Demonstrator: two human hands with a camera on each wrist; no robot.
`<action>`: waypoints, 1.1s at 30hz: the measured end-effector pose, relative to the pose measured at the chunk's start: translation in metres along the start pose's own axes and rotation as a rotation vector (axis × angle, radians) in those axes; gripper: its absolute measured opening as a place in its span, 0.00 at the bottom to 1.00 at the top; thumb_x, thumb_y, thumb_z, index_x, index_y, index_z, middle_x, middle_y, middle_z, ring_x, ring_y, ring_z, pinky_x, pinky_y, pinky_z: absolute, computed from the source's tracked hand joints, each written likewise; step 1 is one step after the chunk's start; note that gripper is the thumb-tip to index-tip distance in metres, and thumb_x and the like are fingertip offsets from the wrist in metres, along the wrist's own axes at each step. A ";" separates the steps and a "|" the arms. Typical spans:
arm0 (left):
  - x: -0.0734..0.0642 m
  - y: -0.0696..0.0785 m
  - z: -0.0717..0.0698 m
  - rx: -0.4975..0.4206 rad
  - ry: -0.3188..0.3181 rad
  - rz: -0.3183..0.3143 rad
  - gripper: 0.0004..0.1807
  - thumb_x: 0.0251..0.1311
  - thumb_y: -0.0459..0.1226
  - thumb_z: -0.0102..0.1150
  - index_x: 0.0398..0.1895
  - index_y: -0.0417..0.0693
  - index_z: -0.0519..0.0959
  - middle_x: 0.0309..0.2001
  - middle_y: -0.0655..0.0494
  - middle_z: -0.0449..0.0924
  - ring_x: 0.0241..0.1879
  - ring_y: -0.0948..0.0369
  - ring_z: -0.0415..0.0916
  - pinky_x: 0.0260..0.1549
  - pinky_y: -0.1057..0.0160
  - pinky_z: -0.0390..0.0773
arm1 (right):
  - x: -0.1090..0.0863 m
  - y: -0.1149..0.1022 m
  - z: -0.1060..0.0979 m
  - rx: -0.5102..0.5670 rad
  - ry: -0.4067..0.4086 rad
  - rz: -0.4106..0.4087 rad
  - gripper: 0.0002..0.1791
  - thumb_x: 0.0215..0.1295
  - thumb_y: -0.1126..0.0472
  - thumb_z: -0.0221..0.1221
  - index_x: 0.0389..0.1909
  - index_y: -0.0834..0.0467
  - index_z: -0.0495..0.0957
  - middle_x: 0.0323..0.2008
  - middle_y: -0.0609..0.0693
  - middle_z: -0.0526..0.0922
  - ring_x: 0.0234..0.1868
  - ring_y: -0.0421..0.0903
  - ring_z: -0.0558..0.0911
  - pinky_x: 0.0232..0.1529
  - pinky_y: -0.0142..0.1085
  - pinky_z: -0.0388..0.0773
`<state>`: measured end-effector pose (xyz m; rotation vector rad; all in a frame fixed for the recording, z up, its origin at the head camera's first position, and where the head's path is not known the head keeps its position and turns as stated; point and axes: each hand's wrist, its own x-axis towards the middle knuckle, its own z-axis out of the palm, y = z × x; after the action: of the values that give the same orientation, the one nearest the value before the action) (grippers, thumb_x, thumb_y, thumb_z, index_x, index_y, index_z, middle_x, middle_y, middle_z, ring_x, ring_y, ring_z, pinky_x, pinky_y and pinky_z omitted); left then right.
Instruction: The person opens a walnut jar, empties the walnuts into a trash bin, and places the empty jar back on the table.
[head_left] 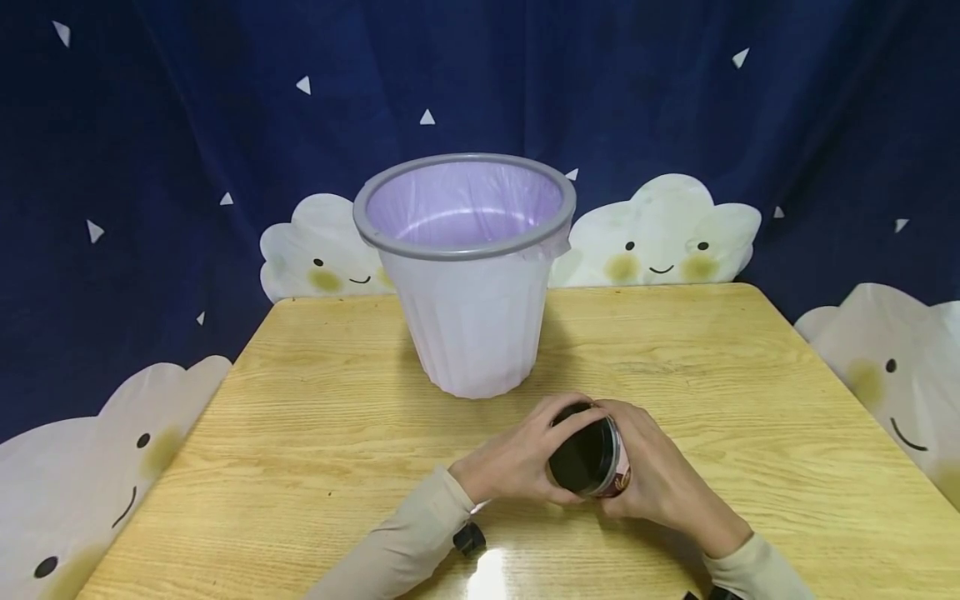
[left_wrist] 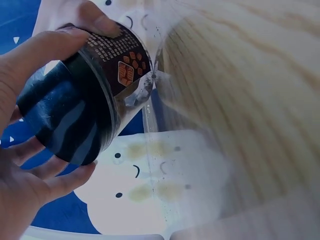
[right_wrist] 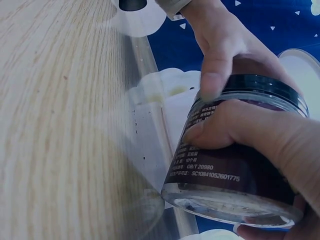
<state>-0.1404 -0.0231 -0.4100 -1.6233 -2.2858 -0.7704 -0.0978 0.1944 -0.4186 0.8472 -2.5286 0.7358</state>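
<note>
A clear round jar [right_wrist: 240, 170] with a dark brown printed label is held tilted just above the table, near its front. Its black lid [head_left: 581, 454] is on and faces toward the head camera. My left hand [head_left: 525, 454] grips the lid, thumb on one side and fingers spread round the other. Lower down, my right hand [head_left: 656, 467] holds the jar's body, the thumb lying across the label in the right wrist view. Through the clear base only a little pale residue shows; the label hides most of the inside.
A white ribbed bin [head_left: 472, 325] with a grey rim and a purple liner stands on the wooden table [head_left: 322, 433], beyond both hands. Behind the table hangs a dark blue curtain [head_left: 225, 100] with white triangles and smiling clouds.
</note>
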 end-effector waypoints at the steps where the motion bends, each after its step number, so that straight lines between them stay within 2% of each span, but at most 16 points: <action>1: 0.000 0.000 0.000 -0.004 0.001 -0.004 0.58 0.39 0.50 0.78 0.73 0.50 0.53 0.66 0.48 0.55 0.66 0.58 0.57 0.65 0.69 0.60 | 0.000 0.000 0.000 0.002 -0.001 0.001 0.61 0.15 0.59 0.78 0.63 0.63 0.65 0.56 0.54 0.73 0.56 0.54 0.72 0.51 0.53 0.74; 5: 0.000 0.000 0.000 0.000 0.005 -0.014 0.60 0.38 0.51 0.78 0.74 0.50 0.52 0.66 0.46 0.56 0.65 0.57 0.59 0.64 0.68 0.61 | 0.001 0.000 -0.001 -0.002 -0.001 0.003 0.61 0.14 0.58 0.78 0.63 0.63 0.65 0.56 0.54 0.73 0.56 0.54 0.72 0.51 0.53 0.74; 11: 0.000 -0.001 0.000 0.008 0.003 0.005 0.60 0.38 0.50 0.78 0.74 0.49 0.52 0.67 0.45 0.55 0.65 0.57 0.58 0.64 0.67 0.61 | 0.001 -0.001 -0.001 -0.006 0.001 0.003 0.61 0.14 0.59 0.78 0.63 0.63 0.65 0.55 0.54 0.73 0.55 0.54 0.72 0.50 0.52 0.75; 25: 0.000 0.002 -0.001 0.000 0.002 -0.034 0.59 0.39 0.50 0.78 0.74 0.51 0.52 0.65 0.48 0.56 0.63 0.57 0.60 0.63 0.65 0.63 | 0.002 -0.001 -0.001 -0.001 -0.002 0.008 0.60 0.13 0.59 0.78 0.62 0.62 0.65 0.55 0.53 0.73 0.55 0.53 0.72 0.51 0.52 0.74; 28: 0.000 0.002 -0.001 0.002 -0.016 -0.046 0.61 0.38 0.50 0.79 0.74 0.51 0.51 0.67 0.47 0.53 0.65 0.55 0.57 0.63 0.65 0.64 | 0.001 -0.001 -0.001 -0.010 -0.001 0.008 0.61 0.13 0.58 0.78 0.62 0.62 0.65 0.55 0.53 0.73 0.55 0.53 0.72 0.52 0.52 0.74; 33: 0.001 0.002 0.000 -0.023 -0.042 -0.030 0.61 0.37 0.46 0.80 0.74 0.51 0.51 0.70 0.47 0.50 0.69 0.55 0.52 0.65 0.64 0.62 | 0.000 0.000 -0.001 -0.021 0.003 0.009 0.62 0.13 0.58 0.78 0.63 0.64 0.65 0.55 0.55 0.73 0.56 0.54 0.72 0.51 0.52 0.75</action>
<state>-0.1383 -0.0221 -0.4090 -1.6334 -2.3441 -0.7789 -0.0974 0.1947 -0.4180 0.8277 -2.5349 0.7117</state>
